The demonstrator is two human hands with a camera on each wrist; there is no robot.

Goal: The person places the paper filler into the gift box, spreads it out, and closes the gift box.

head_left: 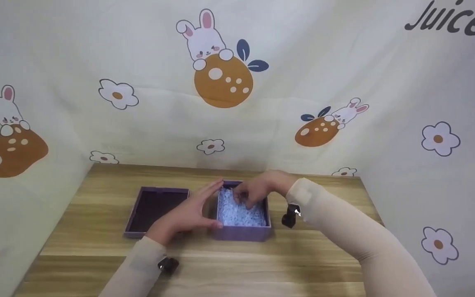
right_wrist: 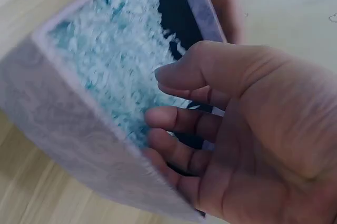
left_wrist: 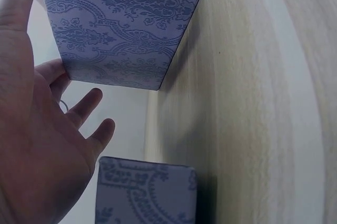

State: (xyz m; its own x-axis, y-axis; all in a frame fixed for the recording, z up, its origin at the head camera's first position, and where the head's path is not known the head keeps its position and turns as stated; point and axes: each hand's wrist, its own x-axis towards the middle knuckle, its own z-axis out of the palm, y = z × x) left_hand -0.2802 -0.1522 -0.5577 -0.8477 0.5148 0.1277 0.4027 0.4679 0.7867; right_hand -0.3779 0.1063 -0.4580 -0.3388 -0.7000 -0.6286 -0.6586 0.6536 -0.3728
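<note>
A purple box (head_left: 241, 234) with a raised floral pattern stands uncovered on the table. Pale blue-white shredded paper (head_left: 237, 212) fills much of it. My left hand (head_left: 188, 212) spans the box's left side, thumb at the near corner and fingertips at the far one. In the left wrist view, its other fingers are spread loosely beside the patterned box wall (left_wrist: 121, 29). My right hand (right_wrist: 258, 124) hangs over the filling from the right, fingers loosely bent. A gap shows between thumb and fingers, with nothing visibly held.
Left of the box lies a shallow purple lid (head_left: 157, 206), dark inside face up, partly behind my left hand. The wooden table (head_left: 316, 264) ends at a cloth backdrop (head_left: 155, 132) printed with rabbits, oranges and flowers. A small black device (head_left: 290, 216) sits on each wrist.
</note>
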